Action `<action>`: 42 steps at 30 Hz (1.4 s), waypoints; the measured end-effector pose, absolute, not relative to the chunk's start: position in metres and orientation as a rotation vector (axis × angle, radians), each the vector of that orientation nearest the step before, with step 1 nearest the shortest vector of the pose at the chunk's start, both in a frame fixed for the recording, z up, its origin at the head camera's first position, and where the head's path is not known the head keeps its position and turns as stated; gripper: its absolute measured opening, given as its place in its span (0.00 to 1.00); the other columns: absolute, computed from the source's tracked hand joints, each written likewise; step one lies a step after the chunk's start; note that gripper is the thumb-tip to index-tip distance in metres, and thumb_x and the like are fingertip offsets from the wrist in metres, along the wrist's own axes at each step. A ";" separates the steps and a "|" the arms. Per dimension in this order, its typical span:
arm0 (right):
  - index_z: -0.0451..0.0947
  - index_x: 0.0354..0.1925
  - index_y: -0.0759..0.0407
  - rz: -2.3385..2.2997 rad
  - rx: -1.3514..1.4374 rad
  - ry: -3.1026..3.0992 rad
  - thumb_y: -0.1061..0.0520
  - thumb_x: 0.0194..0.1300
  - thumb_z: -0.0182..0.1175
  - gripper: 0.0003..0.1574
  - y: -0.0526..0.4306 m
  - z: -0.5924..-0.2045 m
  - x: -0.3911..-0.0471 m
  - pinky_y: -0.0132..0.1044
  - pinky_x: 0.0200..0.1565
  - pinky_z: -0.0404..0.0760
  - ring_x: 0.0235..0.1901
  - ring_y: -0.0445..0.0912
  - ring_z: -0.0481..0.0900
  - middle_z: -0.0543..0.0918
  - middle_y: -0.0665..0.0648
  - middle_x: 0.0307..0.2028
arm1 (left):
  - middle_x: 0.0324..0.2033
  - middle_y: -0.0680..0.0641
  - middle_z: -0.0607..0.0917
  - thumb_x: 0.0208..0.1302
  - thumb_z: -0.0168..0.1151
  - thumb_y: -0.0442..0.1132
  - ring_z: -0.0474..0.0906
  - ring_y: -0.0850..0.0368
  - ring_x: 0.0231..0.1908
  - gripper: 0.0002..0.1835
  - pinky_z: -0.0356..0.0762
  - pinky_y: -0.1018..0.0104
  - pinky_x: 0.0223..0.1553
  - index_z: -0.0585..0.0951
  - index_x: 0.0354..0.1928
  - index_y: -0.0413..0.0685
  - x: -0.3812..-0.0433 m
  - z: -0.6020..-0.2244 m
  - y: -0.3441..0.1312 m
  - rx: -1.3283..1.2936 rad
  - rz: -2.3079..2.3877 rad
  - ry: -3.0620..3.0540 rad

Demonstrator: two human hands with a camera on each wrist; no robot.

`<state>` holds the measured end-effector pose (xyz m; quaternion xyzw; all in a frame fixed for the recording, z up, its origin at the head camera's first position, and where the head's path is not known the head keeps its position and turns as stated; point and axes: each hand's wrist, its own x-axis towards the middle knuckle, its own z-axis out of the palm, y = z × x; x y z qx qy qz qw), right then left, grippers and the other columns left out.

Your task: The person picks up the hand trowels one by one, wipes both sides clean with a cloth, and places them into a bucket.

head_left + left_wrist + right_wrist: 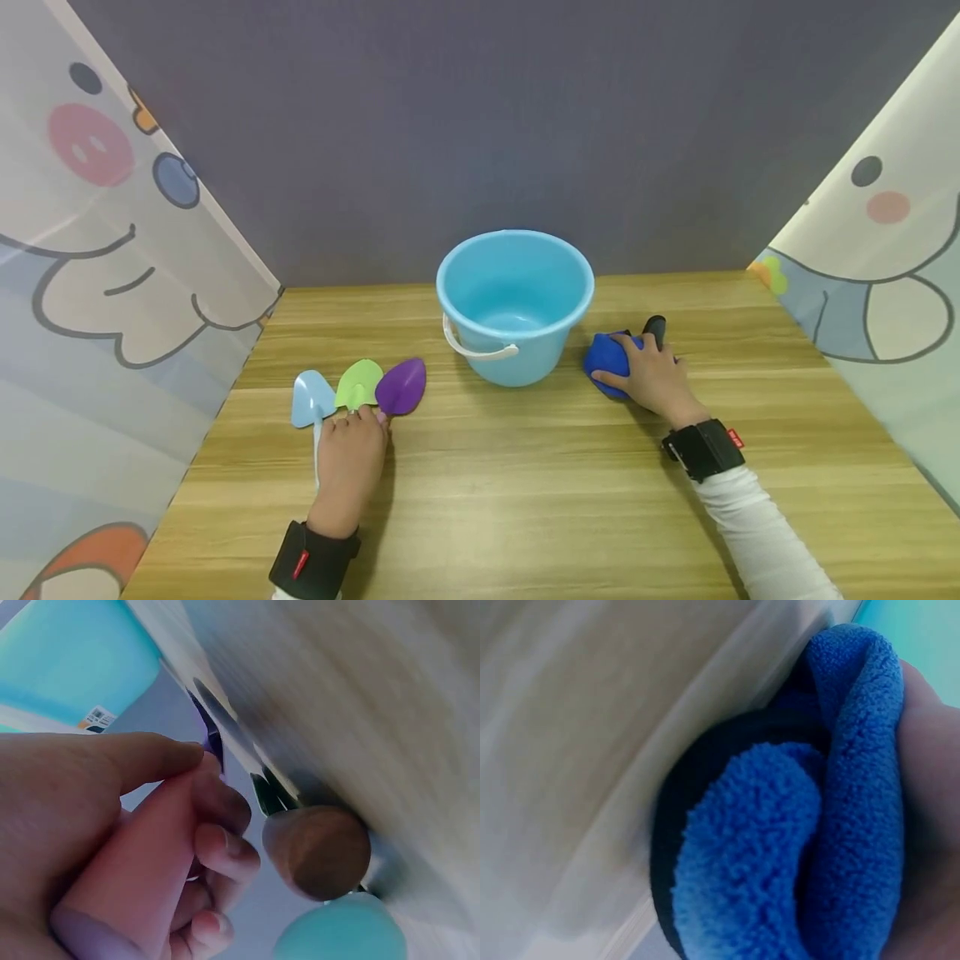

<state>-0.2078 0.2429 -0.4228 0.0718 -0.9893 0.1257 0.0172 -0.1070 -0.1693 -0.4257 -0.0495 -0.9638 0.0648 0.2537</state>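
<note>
two hands full: left hand (351,454) curled round the purple shovel (402,387), long axis running forward-right, left of the bucket (525,360); right hand (660,383), nearer the bucket, grips the blue cloth (606,360) just beside it.

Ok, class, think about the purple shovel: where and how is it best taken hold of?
By the pink handle, probably from the near side with a curled grip, as the left hand does. The purple blade points to the far side, leaving the thick, rounded handle nearest and easy to enclose.
</note>
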 end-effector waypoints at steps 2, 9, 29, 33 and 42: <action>0.60 0.70 0.59 0.400 0.227 -3.079 0.31 0.59 0.58 0.51 0.242 -0.423 -0.207 0.84 0.46 0.65 0.52 0.86 0.62 0.64 0.84 0.60 | 0.11 0.39 0.78 0.64 0.61 0.40 0.72 0.47 0.12 0.19 0.74 0.53 0.23 0.71 0.20 0.35 -0.107 -0.426 -0.169 -0.118 0.123 -2.652; 0.60 0.70 0.60 0.423 0.250 -3.079 0.33 0.61 0.58 0.50 0.241 -0.425 -0.207 0.81 0.44 0.70 0.51 0.87 0.62 0.63 0.85 0.59 | 0.12 0.39 0.77 0.70 0.54 0.39 0.73 0.44 0.10 0.17 0.80 0.34 0.37 0.70 0.26 0.33 -0.104 -0.421 -0.170 -0.049 -0.069 -2.773; 0.61 0.69 0.61 0.425 0.280 -3.060 0.32 0.59 0.59 0.51 0.241 -0.429 -0.210 0.81 0.43 0.70 0.50 0.87 0.62 0.64 0.85 0.58 | 0.08 0.44 0.71 0.68 0.56 0.40 0.73 0.46 0.10 0.18 0.67 0.54 0.06 0.70 0.22 0.38 -0.100 -0.388 -0.169 -0.077 -0.186 -2.799; 0.62 0.69 0.61 0.434 0.290 -3.054 0.33 0.59 0.60 0.51 0.243 -0.430 -0.209 0.80 0.41 0.72 0.48 0.88 0.63 0.64 0.86 0.58 | 0.08 0.47 0.67 0.69 0.55 0.40 0.67 0.50 0.07 0.18 0.61 0.59 0.05 0.68 0.22 0.39 -0.097 -0.375 -0.170 -0.052 -0.247 -2.809; 0.62 0.68 0.64 0.447 0.320 -3.031 0.36 0.60 0.61 0.49 0.244 -0.424 -0.207 0.77 0.37 0.76 0.45 0.88 0.66 0.64 0.88 0.56 | 0.11 0.44 0.72 0.72 0.51 0.44 0.67 0.50 0.10 0.17 0.61 0.60 0.09 0.71 0.27 0.38 -0.093 -0.342 -0.168 -0.026 -0.327 -2.854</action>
